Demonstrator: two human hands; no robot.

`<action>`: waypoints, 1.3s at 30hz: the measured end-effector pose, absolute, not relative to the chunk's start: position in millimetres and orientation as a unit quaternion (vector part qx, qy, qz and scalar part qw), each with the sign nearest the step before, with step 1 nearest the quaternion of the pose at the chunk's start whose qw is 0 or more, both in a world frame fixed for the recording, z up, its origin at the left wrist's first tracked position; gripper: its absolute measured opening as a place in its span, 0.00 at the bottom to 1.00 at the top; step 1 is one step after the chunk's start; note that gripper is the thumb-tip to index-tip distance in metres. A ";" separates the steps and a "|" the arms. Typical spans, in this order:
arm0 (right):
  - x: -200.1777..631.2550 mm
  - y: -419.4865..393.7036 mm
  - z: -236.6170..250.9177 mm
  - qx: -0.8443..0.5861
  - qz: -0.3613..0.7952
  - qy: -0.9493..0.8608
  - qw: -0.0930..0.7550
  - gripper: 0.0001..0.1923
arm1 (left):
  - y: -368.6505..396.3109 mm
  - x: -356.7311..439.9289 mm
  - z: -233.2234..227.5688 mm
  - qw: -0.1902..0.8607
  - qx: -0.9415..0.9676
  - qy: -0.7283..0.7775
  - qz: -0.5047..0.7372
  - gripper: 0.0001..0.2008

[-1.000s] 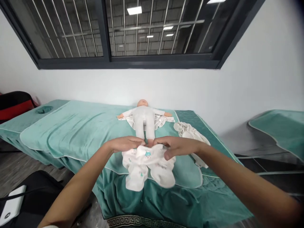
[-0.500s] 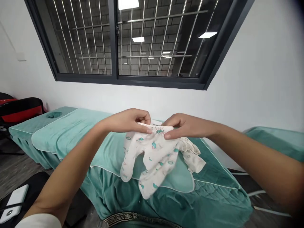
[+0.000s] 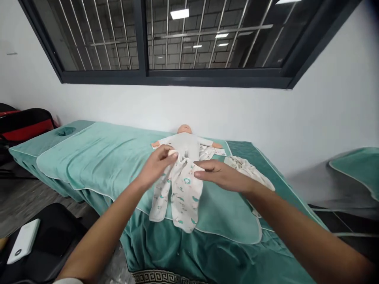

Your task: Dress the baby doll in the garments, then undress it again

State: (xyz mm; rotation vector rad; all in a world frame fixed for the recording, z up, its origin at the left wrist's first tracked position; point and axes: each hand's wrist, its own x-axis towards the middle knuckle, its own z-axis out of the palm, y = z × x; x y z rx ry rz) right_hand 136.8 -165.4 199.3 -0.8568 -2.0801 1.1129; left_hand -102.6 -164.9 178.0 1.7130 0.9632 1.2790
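Observation:
A baby doll (image 3: pixel 184 142) in a white suit lies on its back on a teal towel (image 3: pixel 103 161) at the far side of the massage bed. Patterned white baby trousers (image 3: pixel 180 191) are spread over the doll's legs, feet toward me. My left hand (image 3: pixel 156 165) pinches the left side of the waistband. Over on the right side of the waistband my right hand (image 3: pixel 219 175) grips the cloth with fingers extended. Under the doll lies another white garment (image 3: pixel 207 151).
A crumpled white cloth (image 3: pixel 248 169) lies right of the doll. The bed (image 3: pixel 183 256) has a face hole (image 3: pixel 65 131) at its left end. A white power bank (image 3: pixel 23 240) rests on a black seat at lower left. A second teal bed (image 3: pixel 358 165) stands at right.
The trousers hung lifted in front of me half a second ago; both hands have brought them down and forward, laying them over the doll's legs.

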 end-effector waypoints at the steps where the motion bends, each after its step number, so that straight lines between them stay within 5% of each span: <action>1: 128.0 -161.6 190.8 -0.314 0.454 -0.780 0.297 0.20 | -166.0 -96.6 163.3 0.423 0.658 0.358 0.509 0.18; 4: 108.5 -144.1 172.8 -0.320 0.471 -0.716 0.403 0.20 | -172.7 -85.8 125.6 0.469 0.671 0.350 0.456 0.24; 9: 101.7 -101.5 146.8 -0.375 0.435 -0.599 0.557 0.17 | -181.5 -90.8 98.8 0.391 0.696 0.446 0.405 0.11; 14: 92.5 -104.4 105.5 -0.456 0.487 -0.655 0.354 0.17 | -185.3 -98.5 112.3 0.128 0.684 0.472 0.540 0.08; 16: 82.5 -123.6 90.8 -0.396 0.532 -0.705 0.252 0.18 | -184.4 -95.9 116.9 0.158 0.669 0.472 0.552 0.11; 19: 71.3 -147.6 78.8 -0.357 0.537 -0.735 0.209 0.20 | -173.5 -89.3 114.4 0.236 0.588 0.549 0.545 0.14; 28: 118.8 -63.4 80.3 -0.494 0.239 -0.749 0.371 0.16 | -53.6 -91.5 67.4 0.364 0.436 0.653 0.501 0.19; 33: 140.5 26.0 69.8 -0.523 0.062 -0.744 0.411 0.27 | -12.4 -68.7 52.2 0.276 0.557 0.615 0.485 0.21; 39: 143.5 133.9 58.1 -0.641 0.091 -0.701 0.299 0.44 | 6.7 -34.5 36.6 0.528 0.500 0.499 0.471 0.28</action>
